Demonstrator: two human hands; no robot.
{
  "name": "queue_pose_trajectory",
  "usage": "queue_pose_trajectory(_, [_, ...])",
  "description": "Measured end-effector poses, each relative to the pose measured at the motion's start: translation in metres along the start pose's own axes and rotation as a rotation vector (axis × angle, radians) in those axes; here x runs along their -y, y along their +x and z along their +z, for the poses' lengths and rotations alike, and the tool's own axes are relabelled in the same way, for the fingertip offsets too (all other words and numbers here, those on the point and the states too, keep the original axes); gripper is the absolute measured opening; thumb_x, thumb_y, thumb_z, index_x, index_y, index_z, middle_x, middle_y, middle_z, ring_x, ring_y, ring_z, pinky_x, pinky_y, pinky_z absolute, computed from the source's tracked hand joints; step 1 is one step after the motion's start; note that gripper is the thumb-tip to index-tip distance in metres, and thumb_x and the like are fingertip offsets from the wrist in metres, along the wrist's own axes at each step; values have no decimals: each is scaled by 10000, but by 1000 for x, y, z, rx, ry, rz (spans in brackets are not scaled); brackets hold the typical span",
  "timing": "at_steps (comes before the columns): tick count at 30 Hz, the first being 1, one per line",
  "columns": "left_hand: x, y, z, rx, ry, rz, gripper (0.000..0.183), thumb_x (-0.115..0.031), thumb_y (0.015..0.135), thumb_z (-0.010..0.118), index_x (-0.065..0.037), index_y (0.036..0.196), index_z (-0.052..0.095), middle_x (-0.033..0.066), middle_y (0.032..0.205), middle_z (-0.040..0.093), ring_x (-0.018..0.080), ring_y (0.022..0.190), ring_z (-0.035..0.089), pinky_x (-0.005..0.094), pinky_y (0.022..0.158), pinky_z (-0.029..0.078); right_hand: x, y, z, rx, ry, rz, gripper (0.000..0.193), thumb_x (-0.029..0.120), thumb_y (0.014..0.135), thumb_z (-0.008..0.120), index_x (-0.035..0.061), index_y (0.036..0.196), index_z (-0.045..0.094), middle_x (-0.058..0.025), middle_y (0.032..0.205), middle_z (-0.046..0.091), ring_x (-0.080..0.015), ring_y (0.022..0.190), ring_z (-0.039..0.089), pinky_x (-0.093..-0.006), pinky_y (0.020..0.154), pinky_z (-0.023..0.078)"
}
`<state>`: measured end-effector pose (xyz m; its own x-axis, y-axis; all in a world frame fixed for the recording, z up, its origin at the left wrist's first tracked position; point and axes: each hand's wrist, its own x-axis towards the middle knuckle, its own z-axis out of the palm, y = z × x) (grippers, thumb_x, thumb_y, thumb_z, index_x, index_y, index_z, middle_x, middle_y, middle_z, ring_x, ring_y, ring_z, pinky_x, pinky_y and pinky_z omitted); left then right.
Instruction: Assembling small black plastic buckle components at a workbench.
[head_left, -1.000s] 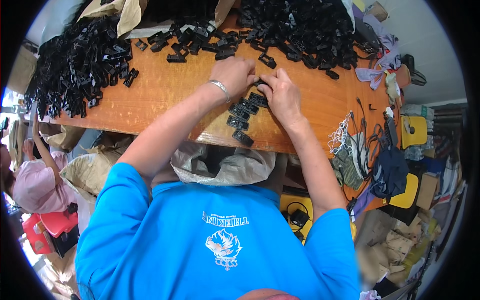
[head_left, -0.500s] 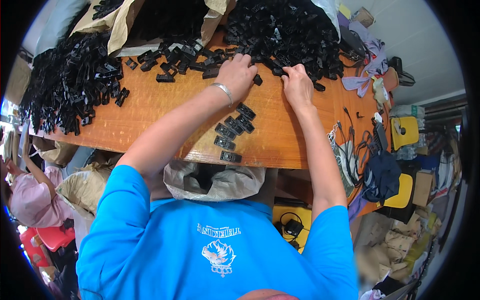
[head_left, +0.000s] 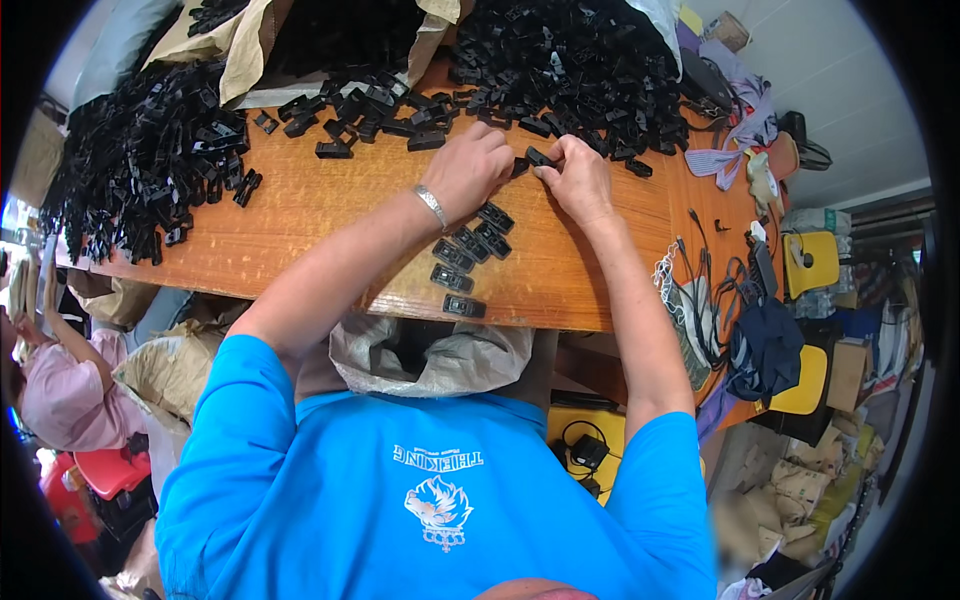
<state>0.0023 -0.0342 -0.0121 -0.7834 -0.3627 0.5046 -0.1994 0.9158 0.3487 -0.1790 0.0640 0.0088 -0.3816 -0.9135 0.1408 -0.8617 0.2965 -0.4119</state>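
My right hand (head_left: 583,180) pinches a small black plastic clip (head_left: 541,157) between thumb and fingers, above the table's middle. Close beside it, my left hand (head_left: 473,168), with a silver bracelet at the wrist, has its fingers closed at another dark clip (head_left: 519,168); its grip is partly hidden. Below the left hand lies a loose group of several black clips (head_left: 470,243), trailing down to a single clip (head_left: 464,305) near the table's front edge. Beyond both hands rises a large heap of black parts (head_left: 570,75).
Another black heap (head_left: 150,150) covers the table's left end, beside open brown paper sacks (head_left: 245,55). Cables (head_left: 705,300) and a dark cloth (head_left: 765,345) lie at the right. An open woven sack (head_left: 430,365) sits below the front edge. Someone in pink (head_left: 75,390) is at the left.
My right hand has drawn back from the heap toward the left hand, bringing a clip with it. The left hand has come slightly nearer to me.
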Motion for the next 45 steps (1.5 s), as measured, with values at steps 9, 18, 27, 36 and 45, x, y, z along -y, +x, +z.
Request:
queue_pose_trajectory(9, [-3, -12, -12, -62, -186, -70, 207, -109, 806, 778, -66, 944, 629, 96, 933, 604, 322, 958, 572, 415, 832, 503, 4, -15, -7, 32, 90, -10, 282, 81, 763, 855, -1, 915, 632, -177, 886, 702, -341, 844, 700, -433, 729, 544])
queue_pose_trajectory(18, [-5, 9, -16, 40, -521, -326, 230, -126, 925, 724, -30, 1133, 705, 100, 1063, 719, 188, 915, 692, 330, 810, 567, 32, -29, -16, -157, 158, -288, 333, 52, 749, 849, 1, 950, 588, -160, 940, 678, -316, 777, 687, -400, 687, 550])
queue_pose_trajectory(27, [-7, 4, -22, -26, -696, -407, 244, -104, 876, 760, -16, 1098, 706, 100, 1020, 739, 212, 967, 697, 347, 871, 572, 28, -28, -13, 217, 954, 138, 288, 36, 871, 761, -22, 1144, 686, -81, 959, 699, -109, 775, 673, -279, 682, 561])
queue_pose_trajectory(36, [-8, -9, -16, 83, -317, -394, 417, -81, 829, 770, -71, 1229, 652, 100, 1002, 704, 294, 1032, 625, 396, 936, 516, 23, -28, 27, -199, 234, -235, 233, 95, 835, 791, 1, 1037, 724, -150, 1001, 674, -329, 867, 693, -402, 756, 566])
queue_pose_trajectory(45, [-4, -7, -9, 85, -299, -373, 452, -34, 825, 750, -72, 1261, 638, 116, 1061, 728, 309, 1075, 630, 406, 935, 518, 19, -24, 19, -163, 198, -338, 227, 36, 827, 775, 18, 1050, 740, -134, 969, 665, -311, 875, 681, -396, 762, 561])
